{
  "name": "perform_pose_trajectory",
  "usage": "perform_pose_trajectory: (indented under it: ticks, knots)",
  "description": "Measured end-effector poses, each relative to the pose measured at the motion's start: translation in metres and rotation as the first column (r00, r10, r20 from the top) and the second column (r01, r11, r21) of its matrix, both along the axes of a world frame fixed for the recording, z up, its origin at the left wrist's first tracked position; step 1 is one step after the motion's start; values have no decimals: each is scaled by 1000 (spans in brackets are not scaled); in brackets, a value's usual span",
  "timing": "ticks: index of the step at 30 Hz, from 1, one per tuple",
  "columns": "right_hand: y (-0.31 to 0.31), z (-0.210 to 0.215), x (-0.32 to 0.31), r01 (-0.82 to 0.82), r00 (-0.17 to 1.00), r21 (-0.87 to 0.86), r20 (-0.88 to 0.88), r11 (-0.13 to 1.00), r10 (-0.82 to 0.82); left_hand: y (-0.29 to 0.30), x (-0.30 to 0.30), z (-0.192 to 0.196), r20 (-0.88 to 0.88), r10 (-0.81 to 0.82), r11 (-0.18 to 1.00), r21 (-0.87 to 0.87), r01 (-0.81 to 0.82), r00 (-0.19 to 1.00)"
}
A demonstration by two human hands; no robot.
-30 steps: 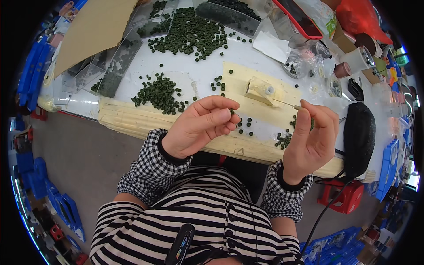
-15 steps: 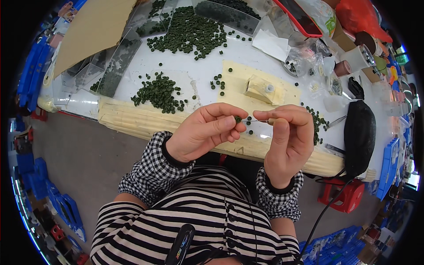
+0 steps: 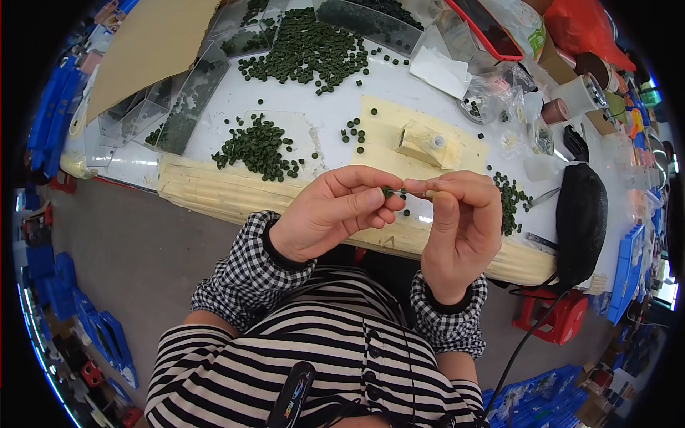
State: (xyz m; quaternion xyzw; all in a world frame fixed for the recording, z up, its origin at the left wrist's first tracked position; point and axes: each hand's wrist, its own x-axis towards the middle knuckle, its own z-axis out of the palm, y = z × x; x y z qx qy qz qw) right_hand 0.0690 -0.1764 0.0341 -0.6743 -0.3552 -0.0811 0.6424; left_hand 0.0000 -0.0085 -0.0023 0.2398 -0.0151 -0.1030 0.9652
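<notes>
A small dark green disc (image 3: pixel 387 192) is held at the fingertips of the left hand (image 3: pixel 325 214), between two and three o'clock from its palm, pinched by thumb and forefinger. From the right hand (image 3: pixel 460 232), by whose thumb and fingers a thin pale-handled needle tool (image 3: pixel 429 194) is pinched, the disc is placed at ten o'clock; whether it is pierced cannot be told. Its face is partly covered by the fingertips; a rounded, matt edge is shown. Similar discs are heaped in a loose pile (image 3: pixel 258 150) on the white tabletop (image 3: pixel 225 96), at the left hand's ten o'clock. A tape-wrapped block (image 3: pixel 414 148) is seen at the disc's one o'clock.
</notes>
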Motion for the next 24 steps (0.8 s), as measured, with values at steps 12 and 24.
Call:
perform_pose_trajectory:
  ticks: [12,24]
  knots:
    - [3,1,4,158,979,249,-163,955,-119,2,-1,4,-2,78,989,129,-77,997]
    - [-3,-19,53,524,809,-314,474,791,-348,-4,-1,9,142,343,790,492,-367,928]
